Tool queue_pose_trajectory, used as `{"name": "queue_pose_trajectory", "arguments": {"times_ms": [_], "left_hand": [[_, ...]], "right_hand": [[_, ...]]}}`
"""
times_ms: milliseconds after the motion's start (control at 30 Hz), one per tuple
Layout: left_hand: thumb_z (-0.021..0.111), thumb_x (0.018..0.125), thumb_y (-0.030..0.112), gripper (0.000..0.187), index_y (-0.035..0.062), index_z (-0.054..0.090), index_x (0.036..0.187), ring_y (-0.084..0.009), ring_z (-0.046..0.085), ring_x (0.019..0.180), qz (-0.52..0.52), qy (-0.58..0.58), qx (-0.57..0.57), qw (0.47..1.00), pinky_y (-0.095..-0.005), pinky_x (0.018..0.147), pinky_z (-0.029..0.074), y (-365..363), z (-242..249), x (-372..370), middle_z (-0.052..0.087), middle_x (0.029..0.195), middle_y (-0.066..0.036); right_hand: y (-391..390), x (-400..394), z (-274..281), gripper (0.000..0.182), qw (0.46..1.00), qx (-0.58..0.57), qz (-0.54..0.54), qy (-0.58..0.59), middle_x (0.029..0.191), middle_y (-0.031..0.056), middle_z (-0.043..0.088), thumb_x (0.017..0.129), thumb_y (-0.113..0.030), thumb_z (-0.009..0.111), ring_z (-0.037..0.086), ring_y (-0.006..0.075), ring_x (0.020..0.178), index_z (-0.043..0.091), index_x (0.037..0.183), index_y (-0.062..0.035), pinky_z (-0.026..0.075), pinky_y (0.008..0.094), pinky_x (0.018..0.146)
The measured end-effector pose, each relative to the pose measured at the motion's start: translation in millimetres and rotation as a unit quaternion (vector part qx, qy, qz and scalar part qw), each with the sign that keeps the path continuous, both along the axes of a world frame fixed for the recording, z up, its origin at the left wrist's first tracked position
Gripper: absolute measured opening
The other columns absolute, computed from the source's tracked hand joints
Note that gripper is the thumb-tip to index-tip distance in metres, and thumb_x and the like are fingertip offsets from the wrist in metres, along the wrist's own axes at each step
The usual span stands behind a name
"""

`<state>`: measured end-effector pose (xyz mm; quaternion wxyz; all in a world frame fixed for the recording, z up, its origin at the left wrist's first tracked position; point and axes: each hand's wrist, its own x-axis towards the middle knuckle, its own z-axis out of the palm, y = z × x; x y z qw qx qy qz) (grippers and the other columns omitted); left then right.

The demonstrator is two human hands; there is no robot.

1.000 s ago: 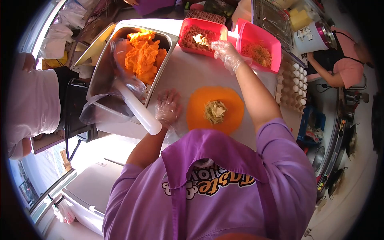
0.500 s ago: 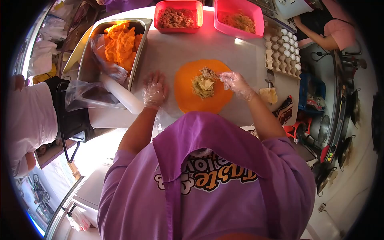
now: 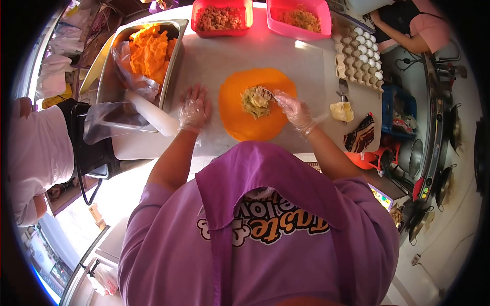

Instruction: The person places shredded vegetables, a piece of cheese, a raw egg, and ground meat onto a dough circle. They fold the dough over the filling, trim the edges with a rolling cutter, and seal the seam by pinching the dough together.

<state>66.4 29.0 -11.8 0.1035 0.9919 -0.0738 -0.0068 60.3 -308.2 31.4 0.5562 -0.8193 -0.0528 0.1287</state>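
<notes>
A flat round sheet of orange dough (image 3: 232, 115) lies on the table in front of me. At its middle sits a heap of pale shredded filling (image 3: 251, 108) with a yellowish piece and some brown minced meat (image 3: 264, 93) on top. My right hand (image 3: 296, 112), in a clear plastic glove, is at the heap's right side with its fingers pressed together. Whatever they may hold is too small to make out. Left of the dough, my gloved left hand (image 3: 193, 109) rests flat on the tabletop, fingers spread and holding nothing.
A metal pan (image 3: 176, 56) of orange dough stands left, with a white rolling pin (image 3: 153, 113) beside it. Two pink tubs, one of minced meat (image 3: 222, 31), one of shredded filling (image 3: 299, 33), stand behind. An egg tray (image 3: 352, 66) and a spoon (image 3: 343, 87) lie right. Other people are at both sides.
My right hand has shifted slightly at the heap, and the minced meat now lies lower and more spread over it. The left hand stays flat. The whole view has shifted slightly.
</notes>
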Motion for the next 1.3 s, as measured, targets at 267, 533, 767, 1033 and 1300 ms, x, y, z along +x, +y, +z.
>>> {"name": "queue_pose_trajectory", "arguments": {"times_ms": [267,533,767,1033,1300], "left_hand": [[0.049,0.089,0.03,0.047,0.0142,0.046,0.133,-0.0325,0.03,0.134,0.009,0.006,-0.003,1.0,-0.0525,0.11,0.018,-0.6,0.8,-1.5,0.035,0.145,-0.009],[0.049,0.089,0.031,0.047,0.015,0.047,0.133,-0.0321,0.031,0.134,0.01,-0.003,-0.003,1.0,-0.0526,0.11,0.017,0.9,-3.4,-0.7,0.035,0.145,-0.008],[0.048,0.089,0.031,0.049,0.0144,0.044,0.134,-0.0326,0.03,0.135,0.012,0.0,0.004,1.0,-0.0536,0.11,0.017,0.9,-9.0,-1.6,0.035,0.145,-0.008],[0.047,0.089,0.028,0.047,0.0094,0.046,0.132,-0.034,0.03,0.134,0.01,0.027,-0.022,0.999,-0.0531,0.11,0.018,0.0,7.0,-0.4,0.037,0.144,-0.012],[0.047,0.088,0.025,0.047,0.0066,0.046,0.131,-0.0346,0.028,0.135,0.007,0.037,-0.04,0.998,-0.0543,0.11,0.017,1.9,12.2,0.5,0.037,0.143,-0.015]], "right_hand": [[10.5,-28.3,-17.7,0.033,0.948,-0.256,0.034,-0.185,0.093,0.0167,0.06,0.085,0.0,0.053,0.059,0.0345,0.085,0.059,0.118,-0.0059,0.049,0.0403,0.074],[9.0,-33.6,-12.1,0.042,0.905,-0.24,0.087,-0.34,0.071,0.0087,0.049,0.08,0.001,0.057,0.051,0.0265,0.064,0.058,0.12,-0.0117,0.043,0.0378,0.054],[2.2,-33.9,8.8,0.039,0.906,-0.235,0.135,-0.325,0.077,0.0079,0.053,0.084,0.002,0.054,0.052,0.0237,0.066,0.056,0.122,-0.0083,0.045,0.0363,0.057],[23.4,71.8,27.8,0.034,0.993,0.107,-0.034,0.031,0.102,0.0111,0.064,0.086,0.0,0.053,0.062,0.0245,0.082,0.056,0.12,-0.0043,0.049,0.0337,0.069],[111.7,241.6,70.3,0.034,0.926,-0.362,0.049,-0.096,0.094,0.0207,0.064,0.088,-0.03,0.044,0.062,0.0367,0.092,0.061,0.107,-0.0073,0.047,0.0439,0.077]]}}
